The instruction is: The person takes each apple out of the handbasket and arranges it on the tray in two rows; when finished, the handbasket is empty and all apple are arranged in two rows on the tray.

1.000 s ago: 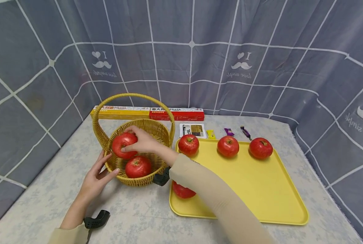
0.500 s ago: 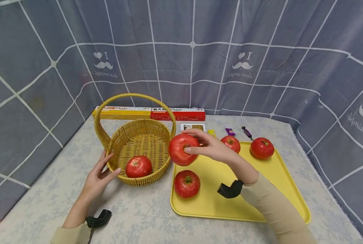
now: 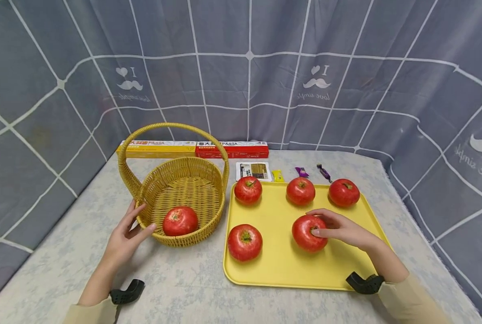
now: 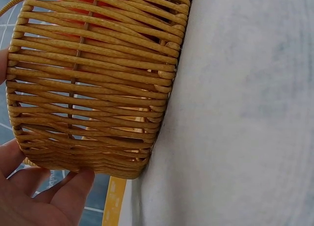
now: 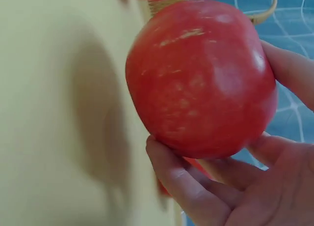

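My right hand (image 3: 338, 229) holds a red apple (image 3: 308, 233) over the yellow tray (image 3: 275, 270), fingers and thumb round it. In the right wrist view that apple (image 5: 201, 83) hangs a little clear of the tray, its shadow beside it. My left hand (image 3: 123, 238) holds the near left side of the woven basket (image 3: 212, 225), thumb and fingers at its rim. The left wrist view shows fingertips against the basket's wicker wall (image 4: 93, 98). Inside the basket lies one apple (image 3: 180, 221).
Other apples sit on the tray: front left (image 3: 245, 243), back left (image 3: 248, 190), back middle (image 3: 300, 191) and back right (image 3: 344, 192). Behind it lie a flat packet (image 3: 254, 171) and small wrapped sweets (image 3: 301, 172). Pasta boxes (image 3: 232, 150) stand along the curtain. The basket's tall handle (image 3: 172, 125) arches up.
My right hand has lifted one apple out of the basket and carried it right, across the tray's left edge to above its middle. My left hand has stayed at the basket.
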Demonstrator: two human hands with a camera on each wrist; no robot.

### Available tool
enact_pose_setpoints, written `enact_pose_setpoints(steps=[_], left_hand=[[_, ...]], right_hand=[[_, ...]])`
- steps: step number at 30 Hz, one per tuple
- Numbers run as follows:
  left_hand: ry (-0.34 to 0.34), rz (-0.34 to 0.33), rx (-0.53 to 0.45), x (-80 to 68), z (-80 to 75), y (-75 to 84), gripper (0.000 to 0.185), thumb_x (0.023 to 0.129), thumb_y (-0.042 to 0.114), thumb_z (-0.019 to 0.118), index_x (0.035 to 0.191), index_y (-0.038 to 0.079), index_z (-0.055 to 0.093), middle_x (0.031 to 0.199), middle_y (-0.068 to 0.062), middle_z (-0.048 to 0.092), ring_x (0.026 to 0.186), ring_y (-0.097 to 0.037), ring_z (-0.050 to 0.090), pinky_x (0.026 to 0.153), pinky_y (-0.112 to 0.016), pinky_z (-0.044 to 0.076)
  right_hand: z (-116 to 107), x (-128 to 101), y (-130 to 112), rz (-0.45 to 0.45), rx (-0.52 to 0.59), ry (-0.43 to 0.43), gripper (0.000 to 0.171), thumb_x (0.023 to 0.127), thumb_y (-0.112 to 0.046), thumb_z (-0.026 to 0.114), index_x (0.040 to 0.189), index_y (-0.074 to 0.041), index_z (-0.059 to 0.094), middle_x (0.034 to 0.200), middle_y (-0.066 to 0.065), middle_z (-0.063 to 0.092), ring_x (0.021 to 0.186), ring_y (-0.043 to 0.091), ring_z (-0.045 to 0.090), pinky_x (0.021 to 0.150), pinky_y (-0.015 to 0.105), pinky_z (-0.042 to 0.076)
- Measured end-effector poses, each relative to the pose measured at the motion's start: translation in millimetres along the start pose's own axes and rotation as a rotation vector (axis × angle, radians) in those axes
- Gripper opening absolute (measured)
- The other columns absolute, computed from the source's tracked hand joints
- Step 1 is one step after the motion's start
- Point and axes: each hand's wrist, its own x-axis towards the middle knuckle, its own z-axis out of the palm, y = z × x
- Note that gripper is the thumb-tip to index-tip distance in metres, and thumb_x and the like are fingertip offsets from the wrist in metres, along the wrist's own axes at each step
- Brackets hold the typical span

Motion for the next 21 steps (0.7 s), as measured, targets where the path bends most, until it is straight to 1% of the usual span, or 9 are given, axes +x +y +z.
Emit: enact_pose_setpoints(steps=[3, 6, 9, 11, 14, 16, 17, 19, 21], left_hand=[[-0.001, 0.008, 0.000, 0.2, -0.3, -0.3, 0.064, 0.093, 0.014, 0.061, 0.147, 0.003, 0.029, 0.157, 0.002, 0.000, 0.140, -0.031, 0.011, 0.091, -0.003, 0.033], [0.000, 0.011, -0.001, 0.5, -0.2, -0.8, 0.064, 0.092, 0.014, 0.061, 0.147, 0.003, 0.029, 0.157, 0.001, 0.000, 0.140, -0.031, 0.011, 0.091, -0.003, 0.033], [0.002, 0.012, -0.006, 0.6, 0.0, -1.5, 0.064, 0.092, 0.014, 0.061, 0.146, 0.003, 0.030, 0.157, 0.001, 0.000, 0.140, -0.031, 0.012, 0.091, -0.004, 0.033], [0.004, 0.013, -0.008, 0.8, 0.0, -2.0, 0.063, 0.092, 0.013, 0.061, 0.146, 0.003, 0.030, 0.157, 0.001, 0.000, 0.140, -0.030, 0.012, 0.091, -0.003, 0.033], [0.004, 0.012, -0.011, 1.1, -0.3, -2.4, 0.064, 0.092, 0.013, 0.062, 0.146, 0.003, 0.030, 0.157, 0.000, 0.000, 0.141, -0.029, 0.012, 0.091, -0.003, 0.033], [0.004, 0.009, -0.012, 1.1, -0.5, -2.2, 0.064, 0.092, 0.014, 0.062, 0.146, 0.003, 0.030, 0.158, 0.000, 0.000, 0.141, -0.029, 0.011, 0.091, -0.003, 0.033], [0.002, 0.007, -0.012, 1.0, -0.6, -2.1, 0.064, 0.092, 0.014, 0.062, 0.147, 0.003, 0.029, 0.157, 0.000, 0.000, 0.141, -0.029, 0.011, 0.091, -0.003, 0.033], [0.001, 0.003, -0.012, 1.1, -0.5, -1.7, 0.064, 0.092, 0.014, 0.062, 0.147, 0.003, 0.029, 0.157, 0.000, 0.000, 0.141, -0.030, 0.011, 0.091, -0.003, 0.032], [0.000, 0.001, -0.013, 1.0, -0.2, -1.5, 0.064, 0.092, 0.014, 0.062, 0.147, 0.003, 0.029, 0.157, 0.000, -0.001, 0.141, -0.030, 0.010, 0.091, -0.003, 0.032]], right_hand=[[2, -4, 10, 0.049, -0.010, -0.009, 0.044, 0.092, -0.020, 0.060, 0.131, -0.006, 0.048, 0.123, 0.015, 0.052, 0.104, 0.022, 0.055, 0.084, 0.029, 0.049], [4, -6, 13, 0.093, -0.029, -0.020, 0.044, 0.092, -0.024, 0.060, 0.132, -0.007, 0.049, 0.125, 0.015, 0.051, 0.105, 0.028, 0.054, 0.084, 0.031, 0.049], [2, -7, 7, 0.105, -0.093, -0.052, 0.048, 0.093, -0.027, 0.059, 0.134, -0.005, 0.048, 0.128, 0.016, 0.052, 0.110, 0.031, 0.052, 0.085, 0.031, 0.048], [-1, -7, -1, 0.097, -0.167, -0.088, 0.053, 0.093, -0.028, 0.059, 0.137, -0.002, 0.045, 0.130, 0.016, 0.051, 0.114, 0.032, 0.051, 0.089, 0.035, 0.047], [-9, -3, -22, 0.067, -0.253, -0.118, 0.060, 0.093, -0.031, 0.060, 0.140, 0.000, 0.039, 0.133, 0.019, 0.049, 0.120, 0.036, 0.047, 0.094, 0.044, 0.045], [-15, 3, -43, 0.020, -0.297, -0.103, 0.062, 0.092, -0.031, 0.061, 0.141, 0.001, 0.037, 0.136, 0.020, 0.046, 0.123, 0.037, 0.045, 0.096, 0.050, 0.043], [-18, 8, -55, -0.008, -0.302, -0.087, 0.062, 0.092, -0.030, 0.062, 0.141, -0.001, 0.038, 0.137, 0.020, 0.045, 0.123, 0.037, 0.044, 0.096, 0.051, 0.042], [-21, 17, -82, -0.074, -0.305, -0.055, 0.060, 0.091, -0.029, 0.062, 0.141, -0.005, 0.039, 0.138, 0.015, 0.045, 0.123, 0.032, 0.045, 0.097, 0.050, 0.042], [-21, 29, -110, -0.152, -0.278, -0.032, 0.056, 0.092, -0.025, 0.062, 0.141, -0.010, 0.041, 0.138, 0.008, 0.047, 0.123, 0.026, 0.047, 0.098, 0.048, 0.041]])
